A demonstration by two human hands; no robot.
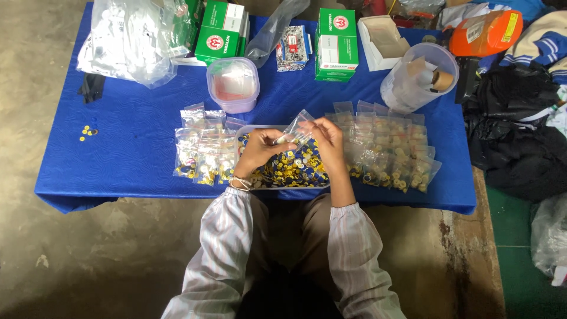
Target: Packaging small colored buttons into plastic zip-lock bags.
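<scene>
My left hand (260,150) and my right hand (328,140) together hold a small clear plastic bag (297,127) above a shallow tray (241,134) full of small yellow and blue round pieces (295,168). The left hand's fingers pinch the bag's lower left edge, while the right hand grips its upper right corner. Filled small bags (204,150) lie in rows left of the tray. More filled bags (390,150) lie to its right.
All of this sits on a low blue cloth-covered table (130,142). At the back stand green and white boxes (336,44), a lidded clear tub (233,84), a large clear jar (418,77) and plastic bags (127,38). A few loose yellow pieces (87,132) lie at the left. Dark clothing (514,130) is piled at the right.
</scene>
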